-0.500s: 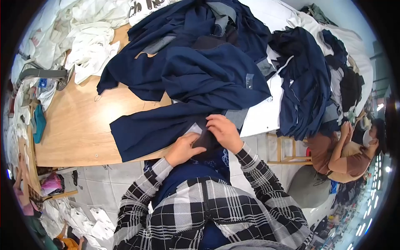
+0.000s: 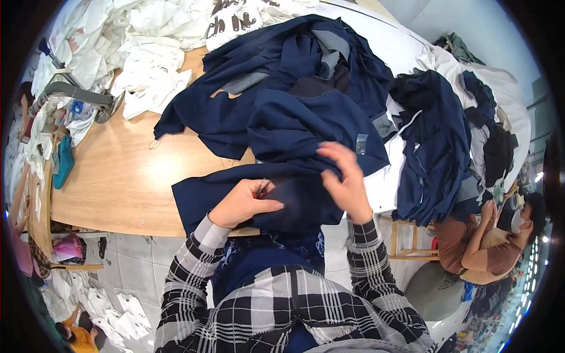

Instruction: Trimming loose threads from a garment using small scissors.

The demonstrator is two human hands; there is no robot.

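Note:
A navy garment (image 2: 218, 185), a trouser leg or sleeve by its shape, lies along the table's near edge and hangs slightly over it. My left hand (image 2: 241, 205) rests over its near part, fingers curled around a small red and metal tool (image 2: 259, 189), mostly hidden in the palm. To the right, my right hand (image 2: 348, 187) is raised over the cloth, blurred, with thumb and fingers apart and nothing visible in them. Just beyond, more of the navy cloth (image 2: 306, 126) is bunched up, with a small clear sticker (image 2: 361, 143) on it.
A navy pile (image 2: 435, 147) hangs over the table's right side, near a seated person (image 2: 488, 241) in a mask. White garments (image 2: 153, 73) heap at the far left, beside a grey curved stand (image 2: 76, 91). A wooden stool (image 2: 406, 241) stands below the right edge of the wooden table (image 2: 112, 200).
My right hand has lifted off the cloth and moved right. The black and white inner parts between my hands are covered by navy cloth now. The red tool has come into sight.

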